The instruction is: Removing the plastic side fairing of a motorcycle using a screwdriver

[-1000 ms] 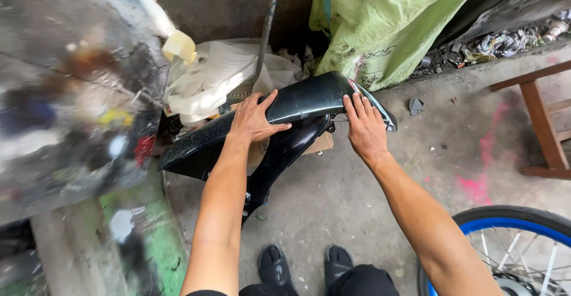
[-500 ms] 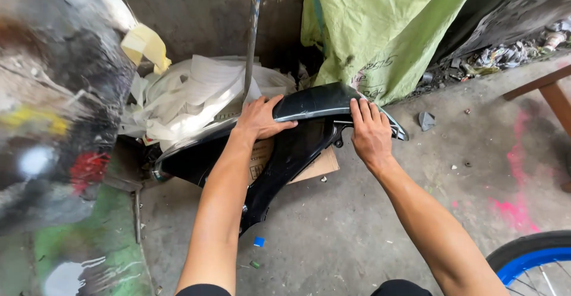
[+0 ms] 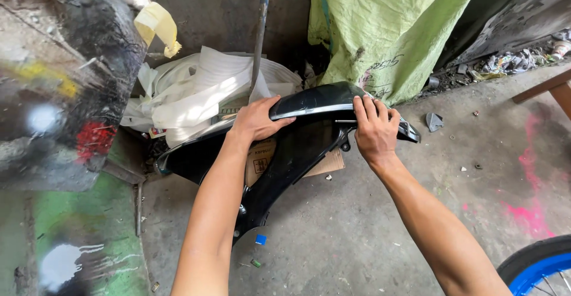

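Both hands, left hand (image 3: 257,120) and right hand (image 3: 373,130), fingers curled around a glossy black fender (image 3: 309,102) (slippery plastic); it could slip onto the concrete floor (image 3: 369,224).

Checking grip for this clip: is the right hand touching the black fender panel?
Touching. The head view shows the right hand with fingers curled over the black fender panel at its top edge.

brown cardboard box (image 3: 262,156) behind black panel (image 3: 309,102).

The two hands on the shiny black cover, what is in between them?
In the head view, only the black cover's own glossy top with a pale edge strip lies between the left hand and the right hand. Nothing else sits there.
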